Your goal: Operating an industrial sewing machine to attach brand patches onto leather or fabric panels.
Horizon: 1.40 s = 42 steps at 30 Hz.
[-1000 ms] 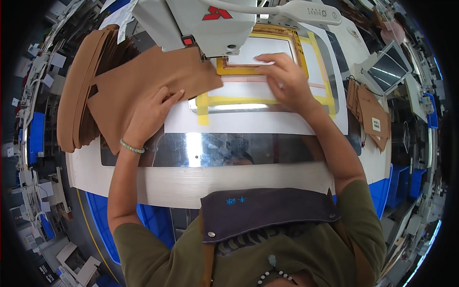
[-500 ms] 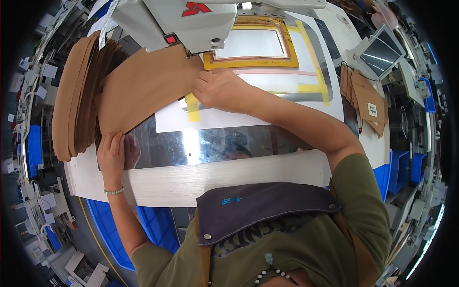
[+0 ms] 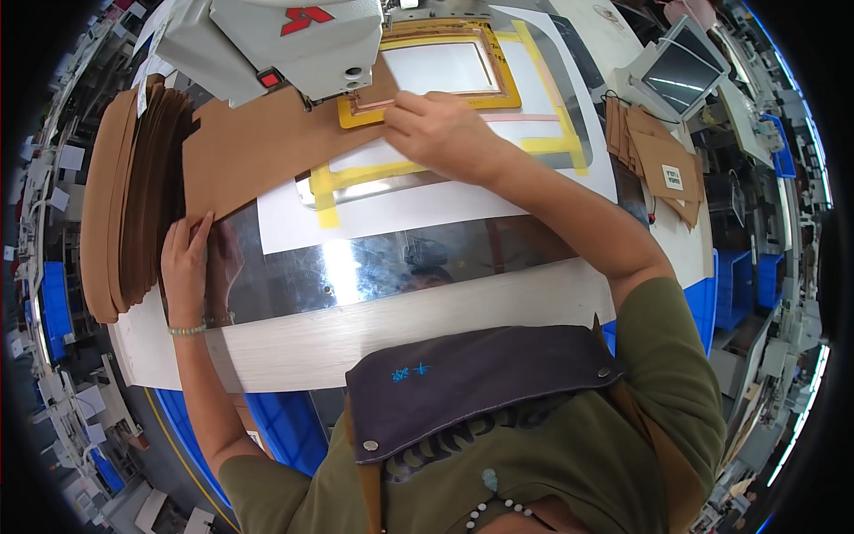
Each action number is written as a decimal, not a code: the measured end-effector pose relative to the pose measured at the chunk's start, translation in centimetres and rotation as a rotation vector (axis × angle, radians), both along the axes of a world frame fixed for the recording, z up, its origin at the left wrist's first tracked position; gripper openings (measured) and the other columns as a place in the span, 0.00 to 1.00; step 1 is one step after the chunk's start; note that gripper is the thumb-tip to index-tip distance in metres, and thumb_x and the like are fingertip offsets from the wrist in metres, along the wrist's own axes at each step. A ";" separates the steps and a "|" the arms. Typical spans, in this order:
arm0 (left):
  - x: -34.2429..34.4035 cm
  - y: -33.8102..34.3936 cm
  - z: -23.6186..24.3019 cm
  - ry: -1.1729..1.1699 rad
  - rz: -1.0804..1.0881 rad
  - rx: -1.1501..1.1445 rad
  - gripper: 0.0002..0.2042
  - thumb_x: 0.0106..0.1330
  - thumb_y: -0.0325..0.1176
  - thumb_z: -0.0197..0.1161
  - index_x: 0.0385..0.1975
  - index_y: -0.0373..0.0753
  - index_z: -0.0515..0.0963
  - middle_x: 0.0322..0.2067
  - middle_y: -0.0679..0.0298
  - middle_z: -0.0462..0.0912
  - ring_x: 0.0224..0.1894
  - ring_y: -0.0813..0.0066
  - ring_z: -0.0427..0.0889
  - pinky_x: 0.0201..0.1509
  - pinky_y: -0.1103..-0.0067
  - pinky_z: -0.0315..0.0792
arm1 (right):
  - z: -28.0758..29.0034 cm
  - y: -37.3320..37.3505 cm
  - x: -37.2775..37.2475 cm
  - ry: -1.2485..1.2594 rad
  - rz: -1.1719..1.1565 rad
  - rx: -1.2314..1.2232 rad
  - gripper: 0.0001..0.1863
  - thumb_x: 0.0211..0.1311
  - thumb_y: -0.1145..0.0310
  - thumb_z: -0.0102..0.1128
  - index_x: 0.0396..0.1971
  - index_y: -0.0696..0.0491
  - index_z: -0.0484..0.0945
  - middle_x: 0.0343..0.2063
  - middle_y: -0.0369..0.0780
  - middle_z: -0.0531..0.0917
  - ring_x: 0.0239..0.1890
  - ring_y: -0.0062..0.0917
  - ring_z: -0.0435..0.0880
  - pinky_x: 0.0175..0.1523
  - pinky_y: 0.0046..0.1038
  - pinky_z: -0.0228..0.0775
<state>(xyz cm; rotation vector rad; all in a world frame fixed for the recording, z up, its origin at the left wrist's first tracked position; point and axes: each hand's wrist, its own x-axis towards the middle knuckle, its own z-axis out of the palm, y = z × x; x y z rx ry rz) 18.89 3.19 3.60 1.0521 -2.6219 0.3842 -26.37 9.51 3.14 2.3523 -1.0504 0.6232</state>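
Observation:
A brown paper sheet [image 3: 267, 142] lies slanted beneath a white machine head [image 3: 213, 44], reaching over the lower left part of a yellow frame [image 3: 507, 98]. My right hand [image 3: 436, 133] pinches the sheet's right end just below that frame. At the sheet's lower left corner, my left hand [image 3: 185, 258] rests with slightly spread fingers on the edge, beside a thick stack of brown sheets [image 3: 116, 205]. Under the frame are white paper [image 3: 356, 214] with yellow tape strips and a rounded metal plate, partly covered by the brown sheet.
A polished metal plate [image 3: 294, 285] borders the pale table edge [image 3: 382, 311]. At the right are brown pieces with a white label [image 3: 658, 165], a small screen [image 3: 676, 67] and blue bins [image 3: 731, 285]. More blue bins [image 3: 285, 427] sit below the table.
My left hand has moved left to the sheet's corner. My right hand has moved left from the frame and closed on the sheet, which has shifted toward the frame.

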 end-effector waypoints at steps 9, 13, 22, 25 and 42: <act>-12.6 -6.4 -2.1 0.055 -0.398 -0.060 0.18 0.60 0.23 0.65 0.53 0.33 0.83 0.42 0.59 0.81 0.47 0.60 0.83 0.54 0.68 0.79 | 0.6 5.7 -11.3 0.123 -0.265 0.056 0.03 0.51 0.74 0.67 0.27 0.52 0.81 0.33 0.34 0.79 0.42 0.25 0.83 0.40 0.27 0.80; -16.9 -5.3 -1.7 0.077 -0.506 -0.035 0.17 0.60 0.23 0.65 0.51 0.33 0.83 0.43 0.59 0.81 0.46 0.60 0.82 0.53 0.68 0.80 | -0.2 6.9 -15.2 0.156 -0.361 0.069 0.05 0.51 0.75 0.67 0.30 0.53 0.83 0.34 0.34 0.80 0.43 0.26 0.83 0.41 0.27 0.81; -16.5 -2.4 -0.9 0.099 -0.452 0.063 0.17 0.62 0.22 0.65 0.52 0.33 0.84 0.45 0.59 0.83 0.47 0.60 0.84 0.52 0.68 0.79 | -0.7 8.9 -16.5 0.054 -0.357 0.094 0.10 0.57 0.75 0.69 0.40 0.58 0.86 0.41 0.36 0.85 0.47 0.30 0.85 0.46 0.31 0.82; -15.2 -2.0 -1.6 0.172 -0.284 0.110 0.19 0.65 0.22 0.65 0.57 0.37 0.85 0.50 0.58 0.84 0.54 0.55 0.83 0.59 0.64 0.78 | -1.0 9.8 -16.4 -0.112 -0.418 0.091 0.13 0.58 0.74 0.70 0.44 0.57 0.88 0.45 0.37 0.87 0.50 0.32 0.85 0.49 0.33 0.82; -15.7 -1.4 -2.4 0.114 -0.176 0.304 0.24 0.78 0.36 0.61 0.73 0.46 0.77 0.78 0.65 0.70 0.81 0.54 0.62 0.85 0.60 0.56 | -2.5 11.6 -16.0 -0.122 -0.659 0.323 0.28 0.82 0.46 0.52 0.67 0.50 0.82 0.76 0.42 0.71 0.80 0.41 0.61 0.80 0.45 0.56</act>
